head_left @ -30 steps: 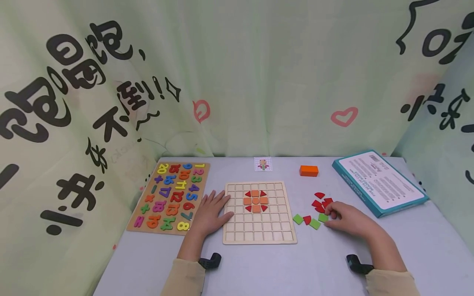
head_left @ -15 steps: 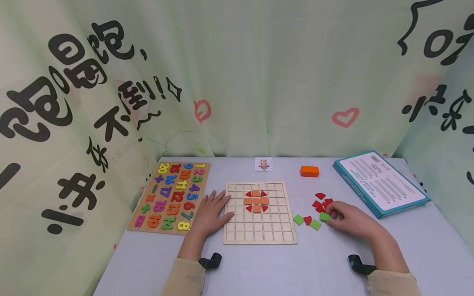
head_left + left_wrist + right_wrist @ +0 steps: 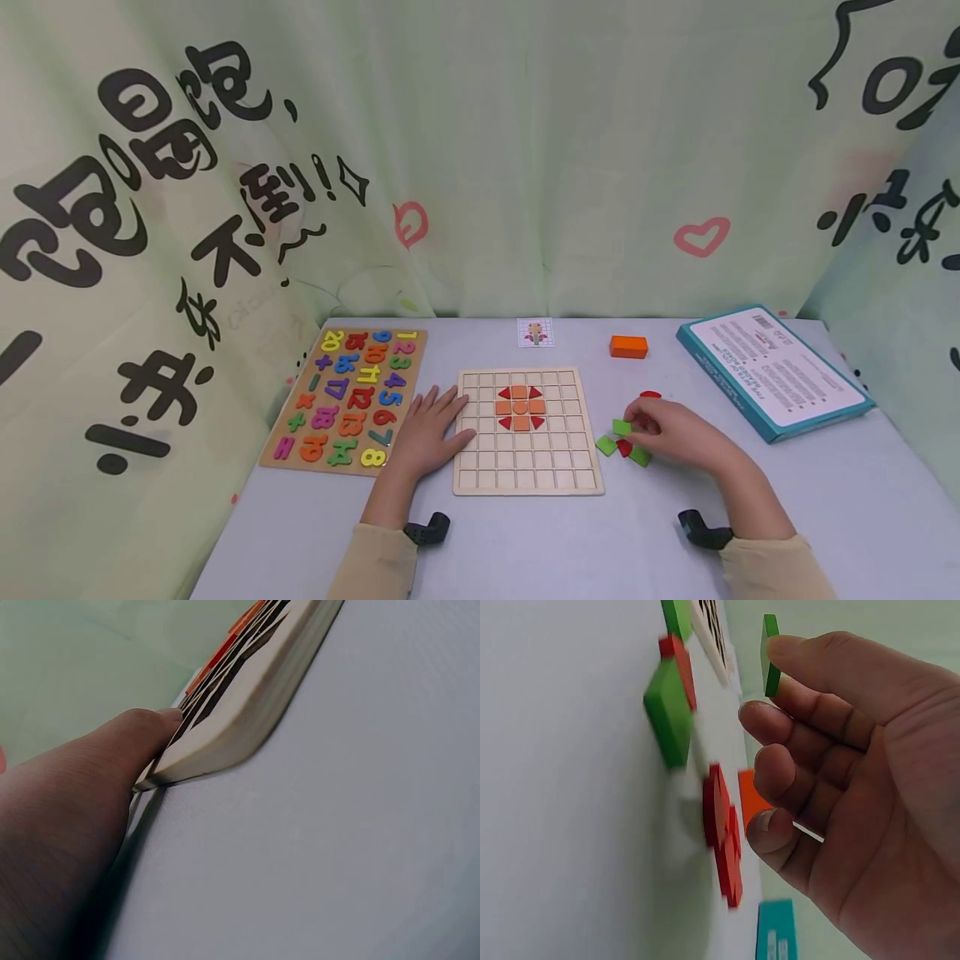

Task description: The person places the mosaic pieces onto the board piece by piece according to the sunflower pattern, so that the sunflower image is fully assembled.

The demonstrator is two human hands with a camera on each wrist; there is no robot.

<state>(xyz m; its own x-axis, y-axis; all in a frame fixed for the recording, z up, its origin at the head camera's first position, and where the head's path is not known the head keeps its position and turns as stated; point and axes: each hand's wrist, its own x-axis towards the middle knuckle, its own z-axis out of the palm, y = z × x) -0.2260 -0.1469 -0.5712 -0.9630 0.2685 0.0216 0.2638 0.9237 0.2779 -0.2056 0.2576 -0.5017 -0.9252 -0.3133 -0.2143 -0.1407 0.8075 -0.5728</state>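
Note:
My right hand (image 3: 678, 429) pinches a green square tile (image 3: 770, 656) between thumb and forefinger, lifted above the table in the right wrist view. Under and beside it lie two more green square tiles (image 3: 606, 446) and several red fan-shaped pieces (image 3: 721, 825), most of them hidden by the hand in the head view. My left hand (image 3: 427, 437) lies flat with spread fingers at the left edge of a wooden grid board (image 3: 525, 480), its thumb on the rim. Orange squares, an orange circle (image 3: 520, 407) and red fan-shaped pieces form a cross pattern in the board's upper middle.
A number puzzle board (image 3: 270, 450) lies left of the left hand. Behind the grid board is a small pattern card (image 3: 536, 332). An orange block (image 3: 628, 347) stands at the back right, with a teal-edged box (image 3: 780, 371) farther right.
My right hand has picked up the green tile from beside the red pieces and moved left with it, toward the grid board. The left hand stays in place.

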